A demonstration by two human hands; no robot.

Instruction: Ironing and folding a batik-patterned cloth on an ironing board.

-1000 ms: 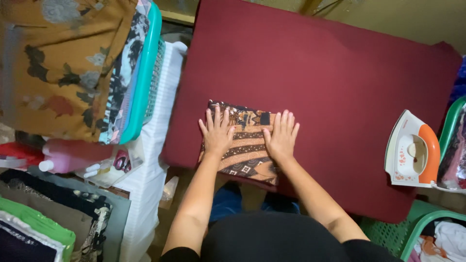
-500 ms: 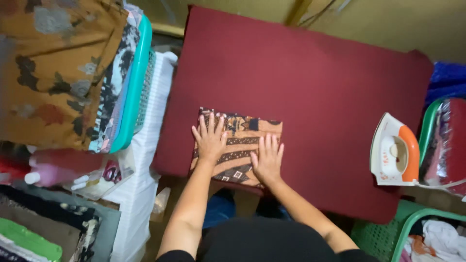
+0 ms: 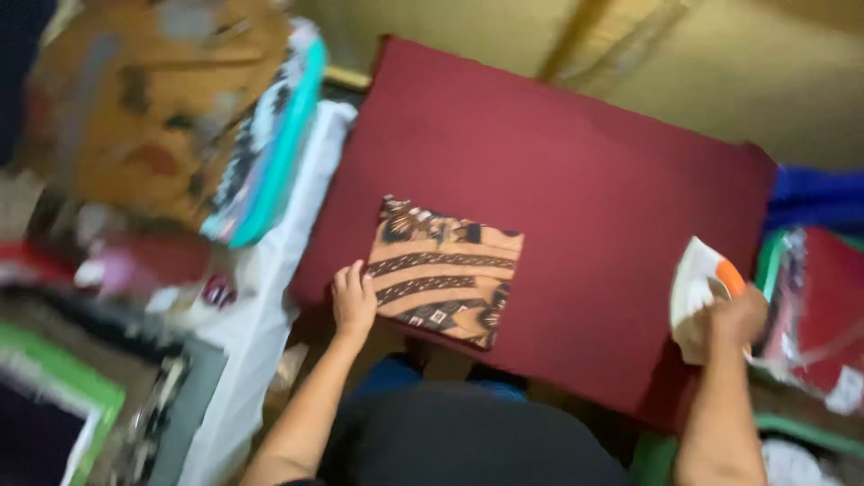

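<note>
One right hand (image 3: 733, 315) now gripping iron (image 3: 702, 292), off cloth (image 3: 443, 270)

The left hand (image 3: 353, 301) is lying low at near left, fingers (image 3: 345, 274) loosely curled, forearm running back toward the body. The right arm is stretching out to the right, its hand (image 3: 733, 319) seemingly closing in a grip, though blurred.

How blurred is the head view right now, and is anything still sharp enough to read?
Head view: motion blur smears the left-side clutter most; the folded brown patterned cloth on the maroon board stays legible, left hand at its edge; the right hand on the white-and-orange iron is soft. No glare.
</note>
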